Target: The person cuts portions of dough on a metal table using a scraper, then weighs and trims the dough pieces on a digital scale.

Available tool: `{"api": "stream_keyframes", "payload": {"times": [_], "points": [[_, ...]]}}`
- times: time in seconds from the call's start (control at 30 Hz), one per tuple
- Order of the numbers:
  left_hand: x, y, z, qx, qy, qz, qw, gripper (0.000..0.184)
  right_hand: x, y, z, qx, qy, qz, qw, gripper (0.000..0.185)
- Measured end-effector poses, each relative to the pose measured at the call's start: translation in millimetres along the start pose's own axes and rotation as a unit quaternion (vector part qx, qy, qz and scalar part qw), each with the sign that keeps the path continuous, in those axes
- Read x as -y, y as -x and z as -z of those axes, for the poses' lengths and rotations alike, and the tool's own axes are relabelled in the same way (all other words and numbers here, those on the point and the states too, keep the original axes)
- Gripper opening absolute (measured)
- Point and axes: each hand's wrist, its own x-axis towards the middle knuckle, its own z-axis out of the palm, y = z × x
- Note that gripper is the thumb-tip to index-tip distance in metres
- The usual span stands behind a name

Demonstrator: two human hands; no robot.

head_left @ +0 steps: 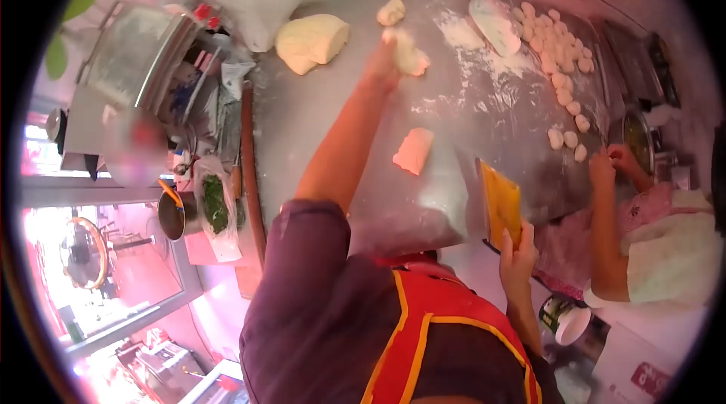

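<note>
My left hand (pixel 384 60) reaches to the far part of the metal table and grips a blurred piece of dough (pixel 409 55). A small lump (pixel 391 12) lies just beyond it, and a large dough mass (pixel 311 41) sits to its left. Nearer to me is a cut block of dough (pixel 414 151), with neither hand touching it. In my right hand (pixel 518 255), at the table's near edge, is a flat scraper with a yellow face (pixel 501 204), its dark edge to the left.
A scoop of flour (pixel 495 26) lies on the floured metal table (pixel 318 124), beside many small dough balls (pixel 556 41). At the right, a co-worker's hands (pixel 611 164) are near a metal bowl (pixel 637 139). Bagged greens (pixel 215 204) and a pot (pixel 172 215) stand left.
</note>
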Motion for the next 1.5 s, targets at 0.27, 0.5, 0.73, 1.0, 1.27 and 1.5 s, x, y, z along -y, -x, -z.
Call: {"api": "stream_keyframes", "payload": {"times": [0.27, 0.5, 0.73, 1.0, 1.27, 1.5], "points": [[-49.5, 92.4, 22.2, -0.025, -0.534, -0.005, 0.845, 0.055, 5.8, -14.1, -14.4, -0.004, 0.006, -0.036, 0.999, 0.026], [-43.1, 316.2, 117.3, -0.023, -0.722, 0.092, 0.686, 0.073, -5.0, -21.5, -29.8, 0.064, -0.002, -0.017, 0.998, 0.024], [-3.7, 354.7, 100.6, -0.139, -0.705, 0.057, 0.693, 0.074, 13.6, -26.9, -45.8, 0.106, -0.051, 0.074, 0.990, 0.024], [15.4, 323.9, 35.9, -0.090, -0.604, -0.054, 0.790, 0.053, 4.1, 3.2, -31.4, 0.047, -0.023, 0.018, 0.998, 0.027], [38.8, 257.0, -46.2, 0.214, 0.034, 0.262, 0.940, 0.069, -29.7, 93.8, 21.5, -0.052, -0.013, -0.112, 0.992, 0.031], [169.0, 323.7, -153.0, 0.334, -0.027, 0.423, 0.842, 0.056, -75.2, 235.5, 87.2, -0.171, 0.023, -0.218, 0.961, 0.032]]}}
